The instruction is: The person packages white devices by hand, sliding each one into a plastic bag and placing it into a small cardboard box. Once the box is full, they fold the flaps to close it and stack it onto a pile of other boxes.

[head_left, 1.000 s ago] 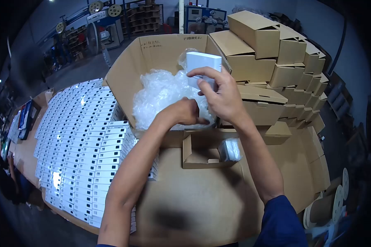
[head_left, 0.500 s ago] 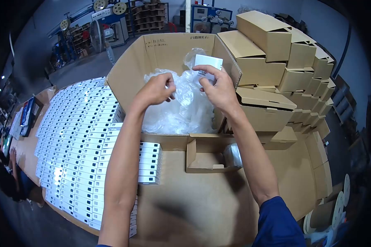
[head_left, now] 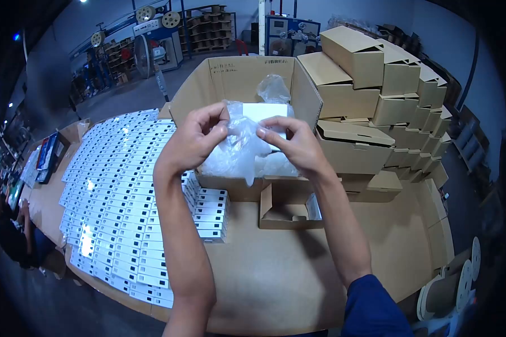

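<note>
Both of my hands are raised over the large open carton. My left hand (head_left: pixel 195 136) is closed, its thumb and index finger pinching a clear plastic bag (head_left: pixel 243 147) that hangs crumpled between the hands. My right hand (head_left: pixel 296 144) is closed at a small white box (head_left: pixel 264 111), its thumb and index finger also at the bag's edge. The box stands upright behind the fingers, and its lower part is hidden by the bag and hand. I cannot tell whether any of the box is inside the bag.
More clear plastic bags (head_left: pixel 274 89) fill the large carton (head_left: pixel 236 73). A small open brown box (head_left: pixel 284 223) holds a wrapped item. Rows of white boxes (head_left: pixel 118 202) cover the table's left, brown cartons (head_left: pixel 351 135) are stacked right. Another person (head_left: pixel 25 224) is at far left.
My left hand has moved to the plastic and now pinches a bag. My right hand has lowered the white box and brought it left, beside the bag. The view has shifted slightly.
</note>
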